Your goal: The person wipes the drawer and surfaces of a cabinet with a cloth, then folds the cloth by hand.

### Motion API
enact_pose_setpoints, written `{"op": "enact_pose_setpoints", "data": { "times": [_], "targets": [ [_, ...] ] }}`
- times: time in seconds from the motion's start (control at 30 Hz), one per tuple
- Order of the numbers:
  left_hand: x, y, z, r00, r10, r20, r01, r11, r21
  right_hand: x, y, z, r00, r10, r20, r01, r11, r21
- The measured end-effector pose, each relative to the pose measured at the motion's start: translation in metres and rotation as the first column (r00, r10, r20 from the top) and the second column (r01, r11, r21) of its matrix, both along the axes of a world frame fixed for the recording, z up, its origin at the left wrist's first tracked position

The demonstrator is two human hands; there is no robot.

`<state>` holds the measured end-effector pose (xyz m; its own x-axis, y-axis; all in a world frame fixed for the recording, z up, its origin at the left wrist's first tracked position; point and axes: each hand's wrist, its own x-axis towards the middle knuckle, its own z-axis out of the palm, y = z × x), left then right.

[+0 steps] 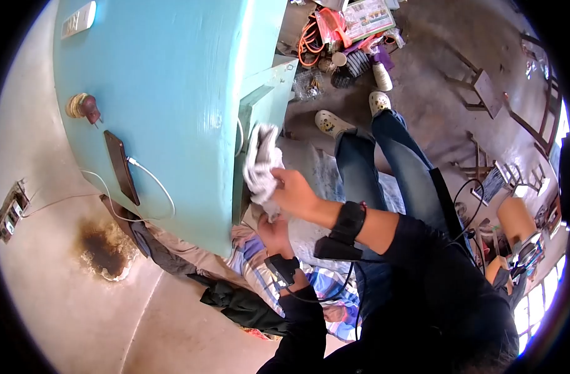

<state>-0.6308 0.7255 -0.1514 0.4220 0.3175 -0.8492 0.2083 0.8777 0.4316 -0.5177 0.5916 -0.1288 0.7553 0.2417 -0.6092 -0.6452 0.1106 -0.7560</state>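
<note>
A crumpled white and grey cloth (261,161) is bunched up beside the turquoise cabinet's edge. My right hand (295,196) is closed on its side, with thumb and fingers pinching the fabric. Just below, my left hand (274,237) is at the cloth's lower end and appears closed on it; its fingertips are partly hidden by the folds. Both wrists wear black straps with small devices and cables. Behind the cloth, an open compartment of the turquoise cabinet (260,106) shows, its inside mostly hidden.
On the cabinet top lie a dark phone (121,167) with a white charging cable, a brown plug-like object (90,110) and a white remote-like item (78,20). Clothes (219,274) lie below. Floor clutter (353,37) is near my feet; a wooden stool (484,93) stands right.
</note>
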Motion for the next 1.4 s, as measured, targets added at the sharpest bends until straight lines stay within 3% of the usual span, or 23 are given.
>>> {"op": "enact_pose_setpoints", "data": {
  "times": [0.07,0.1,0.13,0.17,0.2,0.23,0.27,0.33,0.4,0.53,0.6,0.63,0.7,0.73,0.77,0.8,0.87,1.03,1.13,1.17,1.2,1.33,1.4],
  "targets": [
    [-0.020,0.001,-0.016,0.997,0.025,0.075,-0.006,0.971,-0.240,-0.013,-0.007,-0.008,0.993,-0.043,-0.106,0.043,0.999,0.002],
    [-0.033,0.004,-0.024,0.999,0.015,0.036,-0.004,0.959,-0.283,-0.025,-0.011,-0.033,0.987,0.002,-0.161,-0.005,1.000,-0.018],
    [-0.047,0.003,-0.032,0.999,0.011,0.031,-0.002,0.962,-0.274,-0.027,-0.023,-0.044,0.961,-0.064,-0.267,0.081,0.995,0.053],
    [-0.058,-0.001,-0.041,0.974,-0.172,-0.146,0.163,0.984,-0.068,-0.032,-0.030,-0.061,0.964,-0.137,-0.229,0.116,0.988,-0.103],
    [-0.064,-0.006,-0.046,0.888,-0.302,-0.347,0.356,0.929,0.103,-0.028,-0.044,-0.065,0.892,-0.260,-0.369,0.218,0.964,-0.152],
    [-0.063,-0.012,-0.047,0.886,-0.308,-0.347,0.363,0.926,0.106,-0.033,-0.052,-0.085,0.872,-0.335,-0.357,0.251,0.932,-0.261],
    [-0.061,-0.019,-0.045,0.849,-0.399,-0.347,0.461,0.880,0.116,-0.031,-0.058,-0.092,0.795,-0.493,-0.355,0.425,0.869,-0.255],
    [-0.059,-0.028,-0.037,0.798,-0.487,-0.354,0.556,0.822,0.121,-0.031,-0.075,-0.106,0.767,-0.520,-0.377,0.445,0.853,-0.273],
    [-0.054,-0.034,-0.025,0.326,-0.738,-0.590,0.937,0.168,0.308,-0.013,-0.090,-0.089,0.742,-0.446,-0.500,0.335,0.894,-0.299],
    [-0.043,-0.036,-0.005,0.375,-0.746,-0.550,0.912,0.193,0.361,-0.010,-0.090,-0.081,0.738,-0.438,-0.514,0.498,0.867,-0.025],
    [-0.051,-0.032,0.008,0.647,-0.630,-0.429,0.758,0.473,0.449,-0.010,-0.091,-0.077,0.776,-0.260,-0.575,0.408,0.902,0.143],
    [-0.053,-0.031,0.021,0.357,-0.636,-0.685,0.802,-0.167,0.574,-0.011,-0.090,-0.074,0.776,-0.261,-0.574,0.410,0.900,0.145],
    [-0.051,-0.028,0.034,0.413,-0.590,-0.694,0.802,-0.125,0.584,-0.015,-0.083,-0.065,0.838,-0.110,-0.535,0.309,0.903,0.299],
    [-0.052,-0.023,0.039,0.465,-0.540,-0.701,0.801,-0.080,0.593,-0.016,-0.076,-0.059,0.837,-0.111,-0.536,0.310,0.903,0.299],
    [-0.055,-0.001,0.029,0.569,-0.559,-0.604,0.769,0.102,0.631,-0.015,-0.067,-0.050,0.831,-0.125,-0.542,0.307,0.915,0.260],
    [-0.067,0.012,0.025,0.569,-0.557,-0.605,0.770,0.102,0.630,-0.016,-0.060,-0.044,0.826,-0.139,-0.547,0.303,0.927,0.222],
    [-0.029,-0.004,0.046,0.304,-0.484,-0.821,0.808,-0.325,0.491,-0.019,-0.048,-0.044,0.844,-0.147,-0.515,0.281,0.940,0.192],
    [0.002,0.003,0.018,0.301,-0.525,-0.796,0.857,-0.216,0.467,-0.016,-0.055,-0.048,0.827,-0.261,-0.498,0.379,0.913,0.152],
    [0.000,0.008,-0.002,0.370,-0.489,-0.790,0.814,-0.239,0.529,-0.009,-0.070,-0.057,0.809,-0.352,-0.471,0.479,0.859,0.180],
    [-0.004,0.007,-0.005,0.421,-0.515,-0.747,0.798,-0.181,0.575,-0.001,-0.076,-0.050,0.787,-0.371,-0.493,0.513,0.837,0.188],
    [-0.007,0.007,-0.008,0.471,-0.538,-0.699,0.778,-0.120,0.617,0.004,-0.080,-0.049,0.790,-0.371,-0.489,0.510,0.839,0.187],
    [-0.003,-0.001,0.004,0.453,-0.566,-0.688,0.763,-0.152,0.628,0.015,-0.090,-0.040,0.806,-0.319,-0.499,0.459,0.868,0.188],
    [0.009,-0.008,0.016,0.690,-0.531,-0.492,0.702,0.326,0.634,0.014,-0.084,-0.040,0.799,-0.340,-0.496,0.516,0.811,0.276]
  ]
}}
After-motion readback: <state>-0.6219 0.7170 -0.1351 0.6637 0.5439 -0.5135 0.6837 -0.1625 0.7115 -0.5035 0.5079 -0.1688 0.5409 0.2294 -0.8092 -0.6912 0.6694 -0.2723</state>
